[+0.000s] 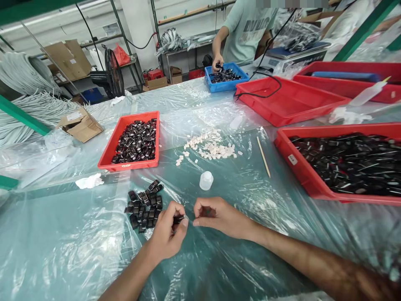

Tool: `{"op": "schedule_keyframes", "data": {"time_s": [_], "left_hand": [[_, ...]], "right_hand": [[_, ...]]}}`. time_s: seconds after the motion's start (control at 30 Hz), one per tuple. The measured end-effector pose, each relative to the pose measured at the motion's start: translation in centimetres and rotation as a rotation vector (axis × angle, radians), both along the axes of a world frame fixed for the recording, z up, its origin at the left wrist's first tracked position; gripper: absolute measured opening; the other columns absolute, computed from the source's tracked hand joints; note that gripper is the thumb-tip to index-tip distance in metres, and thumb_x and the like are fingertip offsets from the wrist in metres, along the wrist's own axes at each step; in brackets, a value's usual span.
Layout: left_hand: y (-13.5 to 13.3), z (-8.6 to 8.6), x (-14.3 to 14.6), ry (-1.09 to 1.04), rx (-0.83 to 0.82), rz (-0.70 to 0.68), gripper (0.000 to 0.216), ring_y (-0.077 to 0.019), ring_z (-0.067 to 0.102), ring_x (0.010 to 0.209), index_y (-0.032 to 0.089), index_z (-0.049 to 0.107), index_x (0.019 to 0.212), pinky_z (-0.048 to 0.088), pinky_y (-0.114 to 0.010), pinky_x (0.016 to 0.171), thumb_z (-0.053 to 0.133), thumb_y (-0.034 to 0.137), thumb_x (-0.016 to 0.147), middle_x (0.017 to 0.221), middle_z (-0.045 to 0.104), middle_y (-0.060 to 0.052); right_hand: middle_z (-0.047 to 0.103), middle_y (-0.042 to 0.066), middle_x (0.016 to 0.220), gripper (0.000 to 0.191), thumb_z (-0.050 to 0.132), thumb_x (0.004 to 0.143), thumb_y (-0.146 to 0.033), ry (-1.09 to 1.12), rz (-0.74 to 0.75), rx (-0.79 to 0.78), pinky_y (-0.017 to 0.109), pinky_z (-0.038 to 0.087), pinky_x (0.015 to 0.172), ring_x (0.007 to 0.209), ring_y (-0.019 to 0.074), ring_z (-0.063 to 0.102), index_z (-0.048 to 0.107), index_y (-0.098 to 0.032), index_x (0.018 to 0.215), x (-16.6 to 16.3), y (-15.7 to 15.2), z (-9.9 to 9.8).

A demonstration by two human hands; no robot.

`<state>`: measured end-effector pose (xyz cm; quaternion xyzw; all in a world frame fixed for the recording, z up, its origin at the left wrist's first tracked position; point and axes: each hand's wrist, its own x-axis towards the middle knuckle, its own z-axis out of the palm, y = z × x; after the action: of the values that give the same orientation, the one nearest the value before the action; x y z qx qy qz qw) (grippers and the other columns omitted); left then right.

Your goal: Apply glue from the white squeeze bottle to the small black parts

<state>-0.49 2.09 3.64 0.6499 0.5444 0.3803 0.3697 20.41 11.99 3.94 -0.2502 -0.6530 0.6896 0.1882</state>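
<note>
My left hand pinches a small black plastic part between thumb and fingers, low over the plastic-covered table. My right hand is curled shut just to its right, fingertips almost touching the left hand; what it holds is hidden. A heap of the same black parts lies on the table just left of my left hand. A small clear bottle stands a little beyond my hands. Farther back lies a scatter of small white pieces.
A red tray of black parts sits back left; a larger red tray full of them is at right. A thin wooden stick lies between. Across the table a person's hand reaches into a blue tray.
</note>
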Motion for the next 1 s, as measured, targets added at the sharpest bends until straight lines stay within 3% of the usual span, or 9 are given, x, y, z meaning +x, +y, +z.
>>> {"op": "schedule_keyframes", "data": {"time_s": [0.17,0.27,0.47,0.83,1.0], "left_hand": [[0.0,-0.2,0.0,0.024,-0.016,0.002,0.015,-0.0091,0.036,0.056,0.025,0.048,0.096,0.025,-0.023,0.053,0.05,0.036,0.106,0.073,0.038,0.009],[-0.1,-0.2,0.0,0.004,-0.058,-0.012,0.016,-0.0086,0.034,0.053,0.025,0.047,0.097,0.024,-0.023,0.051,0.05,0.037,0.106,0.072,0.037,0.009],[0.1,0.3,0.0,-0.027,-0.045,-0.013,0.016,-0.0078,0.031,0.052,0.025,0.044,0.096,0.022,-0.023,0.05,0.049,0.037,0.106,0.072,0.034,0.01],[0.4,0.2,0.1,-0.018,-0.039,-0.023,0.013,-0.0078,0.031,0.052,0.026,0.043,0.096,0.023,-0.022,0.051,0.049,0.033,0.106,0.071,0.035,0.01],[0.3,0.2,0.1,0.015,-0.036,-0.027,0.011,-0.008,0.032,0.054,0.025,0.046,0.097,0.024,-0.024,0.052,0.052,0.032,0.104,0.072,0.039,0.009]], "right_hand": [[0.056,-0.003,0.074,0.03,0.08,0.089,-0.042,-0.087,-0.043,0.194,0.027,0.033,0.065,0.068,0.0111,0.046,0.066,-0.018,0.078,-0.1,0.0,-0.2],[0.056,-0.004,0.069,0.023,0.079,0.085,-0.038,-0.189,-0.066,0.108,0.027,0.035,0.061,0.062,0.0112,0.049,0.068,-0.017,0.084,0.0,0.1,-0.3],[0.059,-0.003,0.073,0.039,0.071,0.094,-0.05,-0.193,0.016,-0.153,0.028,0.049,0.054,0.049,0.0106,0.057,0.075,-0.014,0.106,0.7,1.2,0.1],[0.075,0.007,0.095,0.034,0.079,0.094,-0.052,0.099,-0.019,-0.173,0.023,0.057,0.054,0.074,0.0148,0.064,0.074,-0.019,0.098,0.5,0.5,0.5],[0.068,0.002,0.089,0.033,0.079,0.094,-0.053,0.133,-0.018,-0.138,0.024,0.054,0.062,0.072,0.0124,0.058,0.075,-0.02,0.094,0.4,-0.1,0.4]]}}
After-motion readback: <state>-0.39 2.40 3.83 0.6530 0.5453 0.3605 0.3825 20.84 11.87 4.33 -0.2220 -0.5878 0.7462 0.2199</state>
